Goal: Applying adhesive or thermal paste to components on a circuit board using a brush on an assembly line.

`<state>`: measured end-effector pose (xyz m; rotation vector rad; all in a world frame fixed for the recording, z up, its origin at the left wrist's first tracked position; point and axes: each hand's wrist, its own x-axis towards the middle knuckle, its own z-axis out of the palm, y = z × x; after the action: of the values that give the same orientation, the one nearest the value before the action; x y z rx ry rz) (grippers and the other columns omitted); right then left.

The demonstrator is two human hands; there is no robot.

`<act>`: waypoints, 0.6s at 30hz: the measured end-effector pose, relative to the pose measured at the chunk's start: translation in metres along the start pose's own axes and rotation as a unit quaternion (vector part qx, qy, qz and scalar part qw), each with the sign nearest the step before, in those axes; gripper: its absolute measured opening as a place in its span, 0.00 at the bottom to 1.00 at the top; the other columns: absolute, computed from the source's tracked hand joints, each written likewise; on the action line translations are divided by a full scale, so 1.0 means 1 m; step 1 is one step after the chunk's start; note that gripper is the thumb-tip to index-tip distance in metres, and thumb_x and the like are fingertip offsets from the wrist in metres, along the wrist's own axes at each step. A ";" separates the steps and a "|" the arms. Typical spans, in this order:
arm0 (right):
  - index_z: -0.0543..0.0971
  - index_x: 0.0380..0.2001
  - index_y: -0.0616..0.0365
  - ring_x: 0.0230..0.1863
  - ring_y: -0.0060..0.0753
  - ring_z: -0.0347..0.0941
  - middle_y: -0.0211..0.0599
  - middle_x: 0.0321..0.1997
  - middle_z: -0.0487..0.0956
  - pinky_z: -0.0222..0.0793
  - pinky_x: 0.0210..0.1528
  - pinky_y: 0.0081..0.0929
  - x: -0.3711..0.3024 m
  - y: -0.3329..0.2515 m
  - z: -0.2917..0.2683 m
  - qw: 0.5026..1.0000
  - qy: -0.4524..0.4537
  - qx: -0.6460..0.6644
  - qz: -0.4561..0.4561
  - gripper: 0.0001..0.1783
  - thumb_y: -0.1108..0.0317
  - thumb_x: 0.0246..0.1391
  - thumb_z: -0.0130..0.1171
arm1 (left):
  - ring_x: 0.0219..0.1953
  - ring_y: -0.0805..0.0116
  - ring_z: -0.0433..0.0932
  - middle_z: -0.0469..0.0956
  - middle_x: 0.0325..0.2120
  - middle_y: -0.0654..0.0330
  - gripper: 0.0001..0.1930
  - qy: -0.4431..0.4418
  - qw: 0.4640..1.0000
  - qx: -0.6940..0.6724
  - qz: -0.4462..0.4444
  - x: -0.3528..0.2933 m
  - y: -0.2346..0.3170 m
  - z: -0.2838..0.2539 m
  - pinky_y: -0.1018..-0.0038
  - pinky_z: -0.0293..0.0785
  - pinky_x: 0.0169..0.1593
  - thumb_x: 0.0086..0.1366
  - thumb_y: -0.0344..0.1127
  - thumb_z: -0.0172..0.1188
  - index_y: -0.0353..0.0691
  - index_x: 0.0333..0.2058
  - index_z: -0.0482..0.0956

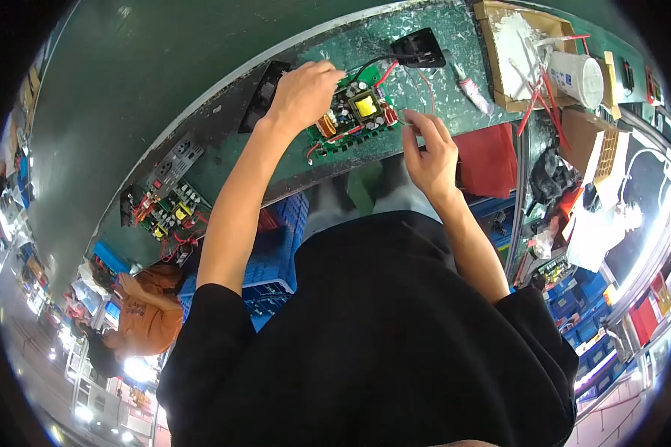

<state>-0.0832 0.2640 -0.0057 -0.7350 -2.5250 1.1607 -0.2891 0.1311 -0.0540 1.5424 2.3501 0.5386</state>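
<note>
A green circuit board [347, 118] with a yellow-wrapped transformer [365, 106] lies near the bench's front edge, between my hands. My left hand [303, 93] reaches over its left end with the fingers curled down, hiding whatever is beneath them. At the board's right end is my right hand [432, 153], thumb and fingers drawn together beside a thin red wire [429, 83]. What its fingertips hold, if anything, is too small to make out. Black and red leads run from the board toward a black plastic panel [417, 48] behind it.
A black casing [263, 97] lies left of the board. Farther left are more wired circuit boards [164, 212] and a person in orange [145, 320]. To the right are a glue tube [473, 95], a cardboard tray [501, 56], a white tub [578, 78] and a red bin [487, 162].
</note>
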 end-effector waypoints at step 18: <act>0.72 0.50 0.65 0.46 0.49 0.73 0.43 0.51 0.72 0.71 0.48 0.37 0.085 0.007 0.046 0.952 -0.243 -0.074 -0.171 0.23 0.68 0.50 0.58 | 0.41 0.59 0.76 0.77 0.38 0.58 0.15 0.173 0.976 -0.127 -0.042 -0.028 0.016 0.028 0.66 0.69 0.42 0.56 0.31 0.59 0.37 0.43 0.78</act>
<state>-0.1724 0.2856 -0.0386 -0.0140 -3.0016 1.1434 -0.2534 0.1154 -0.0714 1.3134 2.4540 1.1173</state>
